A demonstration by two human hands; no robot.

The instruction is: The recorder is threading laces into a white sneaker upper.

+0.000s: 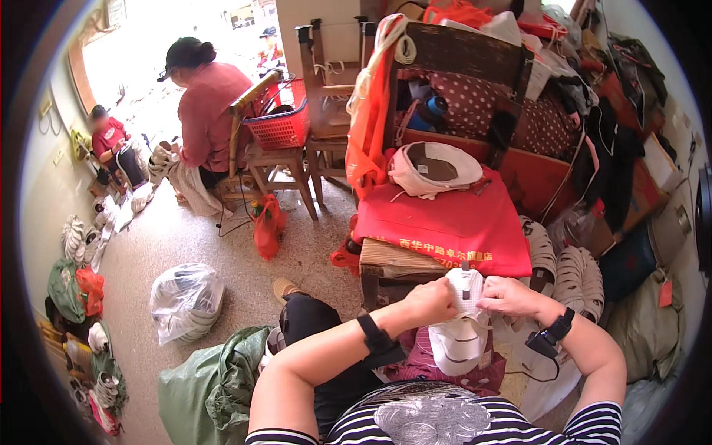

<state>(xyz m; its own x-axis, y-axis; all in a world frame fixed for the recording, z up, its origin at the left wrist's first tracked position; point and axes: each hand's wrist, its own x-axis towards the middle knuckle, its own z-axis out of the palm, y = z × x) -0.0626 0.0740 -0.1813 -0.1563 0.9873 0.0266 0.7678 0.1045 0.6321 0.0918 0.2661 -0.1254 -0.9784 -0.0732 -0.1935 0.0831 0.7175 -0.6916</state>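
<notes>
A white shoe upper (pixel 457 343) with a mesh-like tongue is stretched out above my lap. My left hand (pixel 432 301) is closed on its left edge, and the fingers are curled inward. Facing it, my right hand (pixel 509 297) grips the right edge in a closed fist. Any small tool or thread between the fingers is too small to make out. Maroon cloth (pixel 415 363) lies under the upper on my lap. Just ahead, another white upper (pixel 436 170) rests on a red cloth (pixel 445 219) draped over a wooden chair seat.
Stacked white uppers (pixel 578 282) stand to the right of the chair. A clear bag of white pieces (pixel 187 302) and a green sack (pixel 215 386) sit on the floor at left. Farther off, a person in a red shirt (pixel 215 111) sits near a red basket (pixel 280 122).
</notes>
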